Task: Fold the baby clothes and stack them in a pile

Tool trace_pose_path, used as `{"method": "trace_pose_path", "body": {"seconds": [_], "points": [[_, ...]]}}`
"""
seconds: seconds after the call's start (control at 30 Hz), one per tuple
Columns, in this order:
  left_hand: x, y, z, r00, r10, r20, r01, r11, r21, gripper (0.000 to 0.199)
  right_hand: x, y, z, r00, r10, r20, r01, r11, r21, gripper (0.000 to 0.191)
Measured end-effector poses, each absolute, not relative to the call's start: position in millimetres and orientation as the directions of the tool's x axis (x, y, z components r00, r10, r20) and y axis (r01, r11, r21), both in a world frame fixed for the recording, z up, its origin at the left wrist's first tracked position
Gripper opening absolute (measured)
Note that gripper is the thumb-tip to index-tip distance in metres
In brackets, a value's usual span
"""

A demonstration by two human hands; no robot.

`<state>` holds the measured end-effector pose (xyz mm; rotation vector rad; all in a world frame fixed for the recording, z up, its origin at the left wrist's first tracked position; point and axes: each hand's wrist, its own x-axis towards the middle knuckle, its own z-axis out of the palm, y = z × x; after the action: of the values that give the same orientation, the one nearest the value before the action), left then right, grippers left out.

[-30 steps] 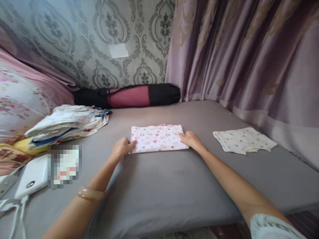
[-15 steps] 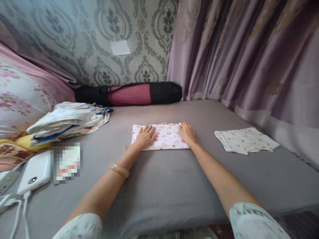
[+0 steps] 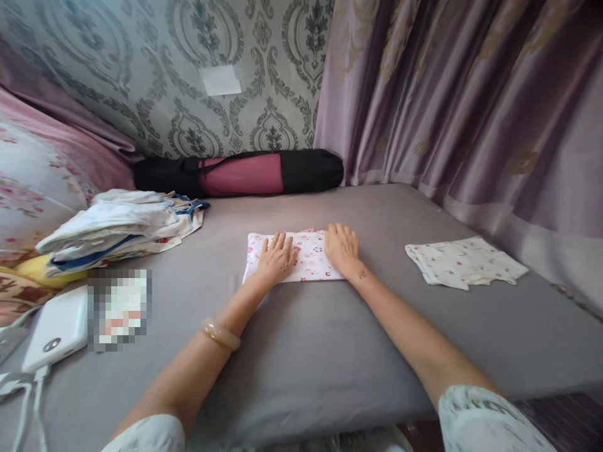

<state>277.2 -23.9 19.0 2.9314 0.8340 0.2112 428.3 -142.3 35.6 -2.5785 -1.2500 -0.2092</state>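
A folded white cloth garment with a pink and red print (image 3: 311, 258) lies flat on the grey sheet in front of me. My left hand (image 3: 274, 258) rests palm down on its left part, fingers stretched out and slightly spread. Over the right end of the garment lies my right hand (image 3: 342, 249), its fingers extended forward and hiding that edge. Neither hand grips the fabric visibly. What kind of garment it is cannot be made out while folded.
To the right lies a small white patterned garment (image 3: 466, 262). A pile of clothes (image 3: 122, 220) sits at left, near a white power bank (image 3: 57, 326) with cables and a blurred-out item (image 3: 121, 307). Along the wall rests a black and maroon roll bag (image 3: 242, 174).
My right hand has gone from pinching the garment's far right corner to lying flatter, a little further left. My left hand stays on the garment. The view has shifted slightly.
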Motion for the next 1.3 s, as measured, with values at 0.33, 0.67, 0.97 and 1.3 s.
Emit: {"method": "trace_pose_path", "body": {"seconds": [0.33,0.67,0.97,1.3], "points": [[278,-28,4,0.838,0.541,0.07,0.534,-0.84,0.095,0.056,388,-118,12,0.3,0.948,0.104,0.942,-0.278,-0.187,0.056],[276,-24,-1,0.815,0.564,0.134,0.552,-0.826,0.114,0.056,391,-121,9,0.334,0.936,0.113,0.931,-0.308,-0.194,0.054],[270,-17,-8,0.711,0.685,0.156,0.682,-0.727,0.085,0.07,398,-127,0,0.458,0.873,0.171,0.885,-0.429,-0.178,0.058],[266,-11,-6,0.697,0.693,0.185,0.694,-0.717,0.068,0.07,408,-130,-4,0.495,0.851,0.174,0.868,-0.475,-0.148,0.061]]}}
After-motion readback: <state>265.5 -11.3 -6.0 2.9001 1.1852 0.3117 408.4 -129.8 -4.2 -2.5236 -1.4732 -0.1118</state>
